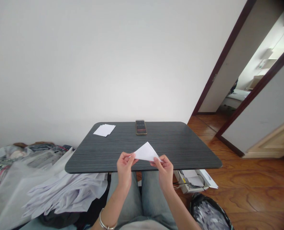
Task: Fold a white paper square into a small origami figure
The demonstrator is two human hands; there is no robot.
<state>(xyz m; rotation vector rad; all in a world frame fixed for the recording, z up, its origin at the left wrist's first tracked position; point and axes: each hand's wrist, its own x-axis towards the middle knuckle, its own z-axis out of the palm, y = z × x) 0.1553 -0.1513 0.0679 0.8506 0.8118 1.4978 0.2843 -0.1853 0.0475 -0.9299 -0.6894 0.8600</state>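
Dark table, phone screen illegible: left hand and right hand pinch folded paper.

Hands & forearms bare, L one w/ a thin, rounded silver bangle, plus faded lt. blue jeans & a bit of pale top.

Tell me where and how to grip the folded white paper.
A light pinch at the free peak of the folded white paper, coming from the far side, seems best: the peak points away from the left hand and right hand, which hold its other two corners. It looks thin and flat, so pinch across its faces.
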